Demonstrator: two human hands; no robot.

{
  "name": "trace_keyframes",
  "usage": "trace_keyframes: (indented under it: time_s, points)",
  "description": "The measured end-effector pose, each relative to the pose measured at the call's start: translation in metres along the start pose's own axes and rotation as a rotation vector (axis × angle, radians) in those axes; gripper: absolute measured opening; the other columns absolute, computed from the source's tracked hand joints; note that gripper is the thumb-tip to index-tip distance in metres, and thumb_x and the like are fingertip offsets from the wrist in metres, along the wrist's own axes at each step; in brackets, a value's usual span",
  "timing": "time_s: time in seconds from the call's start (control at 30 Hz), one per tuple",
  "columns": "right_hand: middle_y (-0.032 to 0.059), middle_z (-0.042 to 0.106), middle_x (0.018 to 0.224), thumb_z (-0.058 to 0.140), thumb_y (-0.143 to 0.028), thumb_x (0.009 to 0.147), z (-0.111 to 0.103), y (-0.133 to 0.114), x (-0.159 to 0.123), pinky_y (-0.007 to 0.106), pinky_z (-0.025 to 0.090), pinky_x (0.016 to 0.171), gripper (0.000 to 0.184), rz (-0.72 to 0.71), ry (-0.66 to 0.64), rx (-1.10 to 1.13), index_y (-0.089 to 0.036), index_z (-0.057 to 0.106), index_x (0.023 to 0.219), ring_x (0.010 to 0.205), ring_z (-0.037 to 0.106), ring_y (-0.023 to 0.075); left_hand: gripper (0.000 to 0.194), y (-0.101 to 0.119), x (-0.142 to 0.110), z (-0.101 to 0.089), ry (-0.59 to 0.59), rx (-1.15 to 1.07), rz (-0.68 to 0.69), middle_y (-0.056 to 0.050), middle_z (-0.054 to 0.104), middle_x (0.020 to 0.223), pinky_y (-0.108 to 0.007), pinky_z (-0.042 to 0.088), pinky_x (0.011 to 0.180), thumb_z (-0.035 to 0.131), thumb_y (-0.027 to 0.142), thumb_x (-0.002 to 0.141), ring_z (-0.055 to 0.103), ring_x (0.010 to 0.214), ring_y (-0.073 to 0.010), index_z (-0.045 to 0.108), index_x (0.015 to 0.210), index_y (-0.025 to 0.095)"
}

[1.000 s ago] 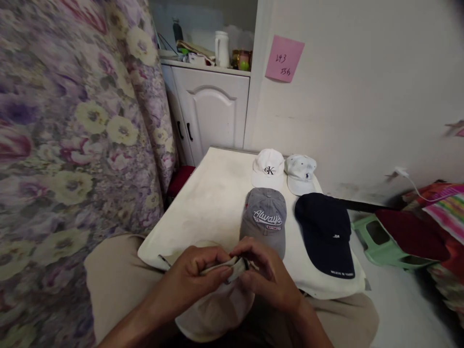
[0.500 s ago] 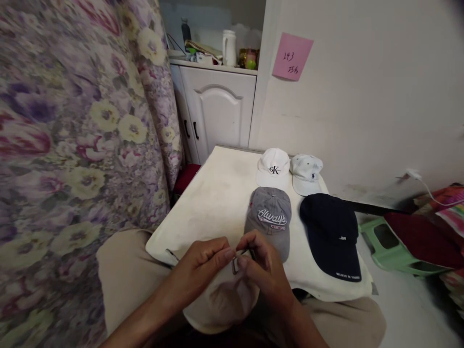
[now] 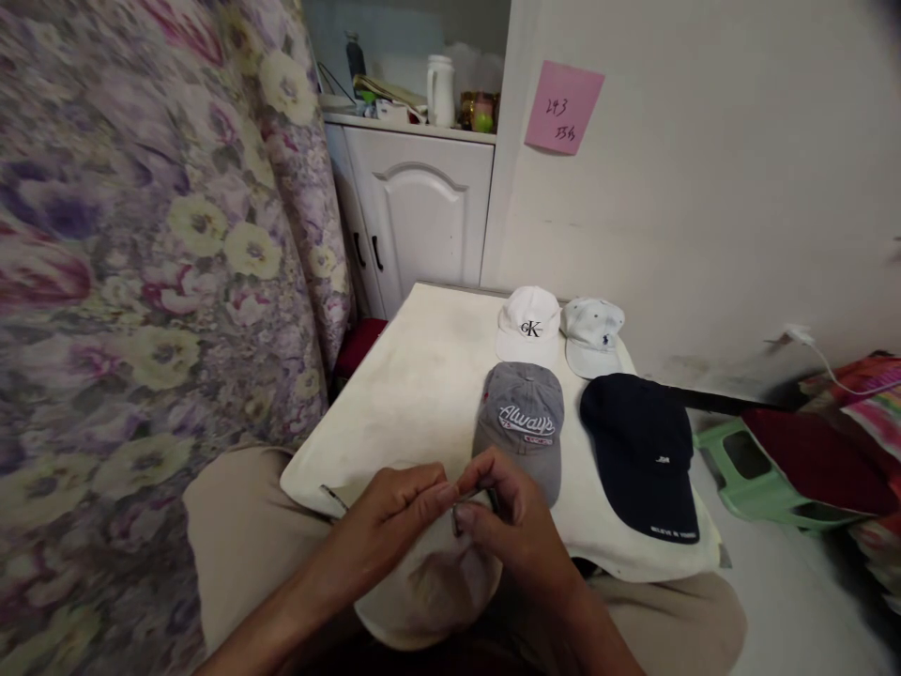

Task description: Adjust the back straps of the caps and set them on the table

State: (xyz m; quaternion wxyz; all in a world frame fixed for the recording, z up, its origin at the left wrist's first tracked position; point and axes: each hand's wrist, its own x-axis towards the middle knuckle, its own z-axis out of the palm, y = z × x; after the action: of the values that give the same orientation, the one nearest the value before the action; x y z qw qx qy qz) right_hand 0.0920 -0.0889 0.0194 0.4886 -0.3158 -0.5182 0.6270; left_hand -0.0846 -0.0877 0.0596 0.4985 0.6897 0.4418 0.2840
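A beige cap (image 3: 429,591) lies upside down at the near edge of the white table (image 3: 415,376), over my lap. My left hand (image 3: 394,516) and my right hand (image 3: 511,530) meet above it, both pinching its back strap and small metal buckle (image 3: 461,507). Just beyond my fingers sits a grey cap (image 3: 522,422) with white lettering. A navy cap (image 3: 644,446) lies to its right. Farther back are a white cap (image 3: 527,324) with a black logo and a pale cap (image 3: 592,330).
A floral curtain (image 3: 141,263) hangs close on the left. A white cabinet (image 3: 415,207) with a jug and jars stands behind the table. A pink note (image 3: 563,108) is stuck on the wall. A green stool (image 3: 746,465) and striped fabric lie at right.
My fingers have worked along the strap, from gripping a folded band to pinching at the buckle. The view shifted slightly; the caps on the table have not moved.
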Motion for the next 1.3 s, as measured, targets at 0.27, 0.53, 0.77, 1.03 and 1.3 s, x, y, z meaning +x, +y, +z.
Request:
trace_keyframes:
  time_s: [0.27, 0.53, 0.77, 1.03, 1.3]
  points:
    - [-0.0013, 0.061, 0.081, 0.066, -0.016, 0.075, -0.007, 0.000, -0.003, 0.024, 0.041, 0.064, 0.022, -0.001, -0.038, -0.011, -0.020, 0.062, 0.096, 0.073, 0.055, 0.0133, 0.045, -0.006, -0.001, -0.002, 0.028, 0.037, 0.009, 0.004, 0.040, 0.063, -0.024, 0.031, 0.056, 0.044, 0.050, 0.098, 0.039, 0.061, -0.0120, 0.043, 0.065, 0.019]
    - [-0.0008, 0.062, 0.083, 0.061, -0.010, 0.072, 0.001, -0.001, 0.000, 0.027, 0.044, 0.070, 0.023, -0.043, 0.071, -0.191, -0.020, 0.061, 0.093, 0.077, 0.057, 0.0156, 0.031, 0.007, -0.011, 0.004, 0.052, 0.393, -0.055, -0.001, 0.066, 0.078, -0.028, 0.036, 0.065, 0.051, 0.047, 0.095, 0.058, 0.073, -0.0184, 0.061, 0.084, 0.019]
    - [0.0013, 0.064, 0.095, 0.067, -0.016, 0.076, -0.014, -0.007, -0.005, 0.028, 0.044, 0.078, 0.031, -0.059, -0.121, -0.147, -0.022, 0.065, 0.106, 0.089, 0.058, 0.0176, 0.037, -0.003, -0.007, 0.004, -0.026, 0.113, -0.043, 0.001, 0.059, 0.074, -0.025, 0.037, 0.062, 0.049, 0.048, 0.096, 0.052, 0.070, -0.0151, 0.059, 0.078, 0.017]
    - [0.0014, 0.063, 0.091, 0.076, -0.037, 0.080, -0.026, 0.002, -0.004, 0.024, 0.040, 0.069, 0.029, 0.106, -0.162, 0.188, -0.020, 0.070, 0.103, 0.079, 0.054, 0.0136, 0.029, 0.002, -0.003, 0.000, -0.116, -0.010, -0.069, 0.005, 0.046, 0.065, -0.022, 0.029, 0.055, 0.057, 0.037, 0.092, 0.039, 0.061, -0.0099, 0.054, 0.071, 0.017]
    - [0.0036, 0.066, 0.097, 0.070, -0.039, 0.088, -0.038, 0.010, -0.004, 0.024, 0.043, 0.076, 0.026, 0.109, -0.200, 0.184, -0.021, 0.072, 0.107, 0.087, 0.058, 0.0141, 0.029, -0.003, 0.000, -0.003, -0.159, -0.147, -0.098, 0.005, 0.045, 0.064, -0.022, 0.027, 0.055, 0.061, 0.039, 0.089, 0.035, 0.059, -0.0089, 0.056, 0.071, 0.016]
